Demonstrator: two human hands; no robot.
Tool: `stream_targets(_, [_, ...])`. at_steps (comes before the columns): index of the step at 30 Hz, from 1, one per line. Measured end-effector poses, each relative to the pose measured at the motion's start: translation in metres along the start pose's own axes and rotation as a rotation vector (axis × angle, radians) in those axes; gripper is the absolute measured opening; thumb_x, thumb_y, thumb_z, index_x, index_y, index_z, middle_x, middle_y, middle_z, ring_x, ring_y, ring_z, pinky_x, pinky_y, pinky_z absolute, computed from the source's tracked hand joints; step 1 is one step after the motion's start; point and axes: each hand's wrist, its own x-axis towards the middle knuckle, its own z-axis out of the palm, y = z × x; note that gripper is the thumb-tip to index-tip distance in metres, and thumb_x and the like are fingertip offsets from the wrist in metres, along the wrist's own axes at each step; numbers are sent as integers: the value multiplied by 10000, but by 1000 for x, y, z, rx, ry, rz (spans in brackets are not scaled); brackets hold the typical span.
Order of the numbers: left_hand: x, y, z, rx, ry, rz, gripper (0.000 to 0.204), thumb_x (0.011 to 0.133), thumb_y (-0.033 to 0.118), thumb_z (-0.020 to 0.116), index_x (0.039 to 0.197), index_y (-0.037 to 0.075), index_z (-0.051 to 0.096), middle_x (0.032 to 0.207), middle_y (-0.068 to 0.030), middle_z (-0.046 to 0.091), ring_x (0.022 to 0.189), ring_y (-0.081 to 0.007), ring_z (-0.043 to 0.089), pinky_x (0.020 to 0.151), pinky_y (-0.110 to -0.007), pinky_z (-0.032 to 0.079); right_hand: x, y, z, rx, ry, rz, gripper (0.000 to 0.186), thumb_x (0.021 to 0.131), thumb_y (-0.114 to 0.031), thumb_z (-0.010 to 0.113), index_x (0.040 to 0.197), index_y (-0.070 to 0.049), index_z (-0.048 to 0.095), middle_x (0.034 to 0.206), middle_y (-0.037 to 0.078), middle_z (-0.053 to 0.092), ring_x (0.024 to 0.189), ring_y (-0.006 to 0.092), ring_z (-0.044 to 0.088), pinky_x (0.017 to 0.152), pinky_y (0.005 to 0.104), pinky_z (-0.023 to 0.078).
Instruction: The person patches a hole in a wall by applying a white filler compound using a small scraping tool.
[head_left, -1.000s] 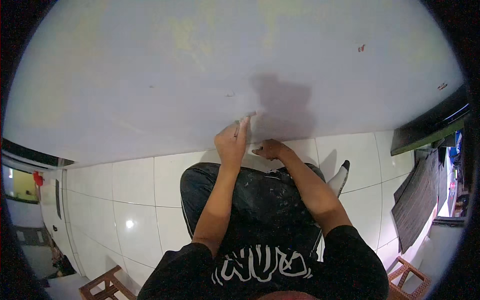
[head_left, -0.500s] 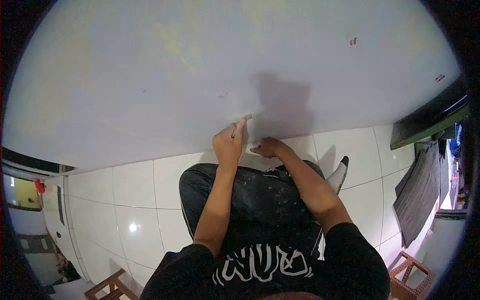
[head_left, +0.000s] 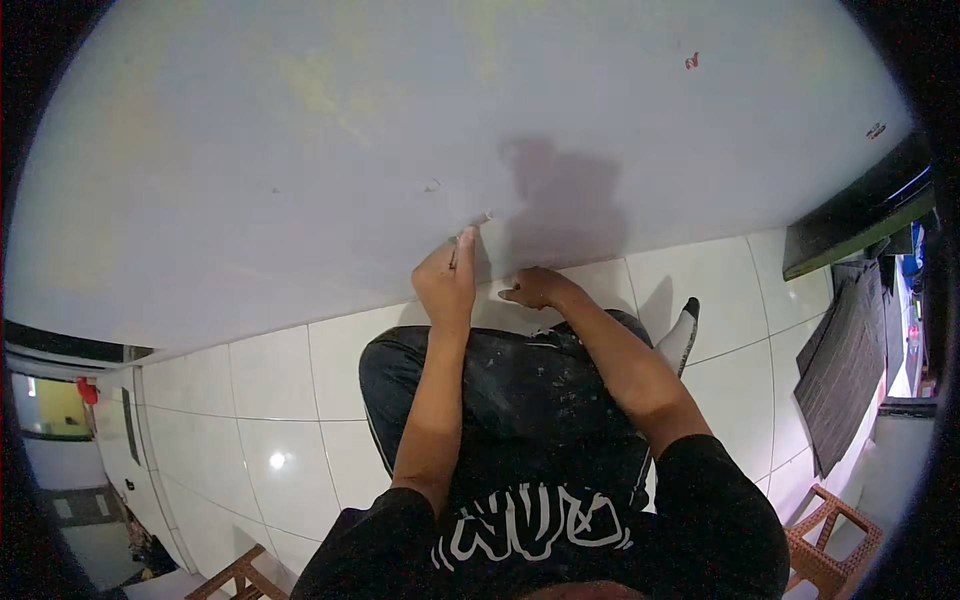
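Up against the pale wall (head_left: pixel 350 230), my left hand (head_left: pixel 445 285) is closed round a slim tool with a light, flat tip (head_left: pixel 487 217). Its tip touches or nearly touches the wall; the rest is mostly hidden in my fist, so its kind is unclear. Just to the left of and above the tip is a small scuff mark (head_left: pixel 432 186). My right hand (head_left: pixel 541 288) hovers lower, close to the foot of the wall, its fingers curled and thumb side pointing left. Anything inside it is hidden from view.
White floor tiles (head_left: pixel 275 370) surround my crossed legs in dark trousers (head_left: pixel 500 400). A dark grey board or mat (head_left: pixel 845 360) lies to the right. Brown woven stools (head_left: pixel 835 535) stand at both lower corners. A dark green-edged frame (head_left: pixel 855 230) bounds the wall's right end.
My left hand and its tool have shifted slightly left and up along the wall. The right hand has barely moved. The whole view has tilted a little.
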Motion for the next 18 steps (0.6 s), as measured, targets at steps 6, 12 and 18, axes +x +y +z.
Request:
stream_targets(6, [0, 0, 1, 51, 31, 116, 463, 932, 255, 670, 598, -29, 520, 513, -104, 393, 523, -119, 326, 474, -339, 310, 6, 9, 6, -8, 63, -46, 629, 903, -575, 538, 739, 20, 666, 609, 183, 623, 589, 319, 623, 675, 468, 503])
stream_targets(12, [-1, 1, 4, 50, 58, 220, 437, 923, 260, 680, 627, -39, 562, 507, -130, 431, 486, -123, 329, 458, -350, 302, 10, 2, -1, -52, -80, 57, 618, 902, -565, 543, 750, 19, 680, 612, 190, 627, 580, 307, 619, 668, 453, 506])
stream_targets(18, [1, -5, -4, 34, 26, 160, 459, 932, 259, 668, 599, -20, 517, 495, -107, 403, 470, -132, 322, 450, -333, 290, -2, -19, -8, 48, -96, 68, 616, 909, -560, 539, 721, 15, 655, 576, 160, 613, 532, 280, 593, 632, 431, 499])
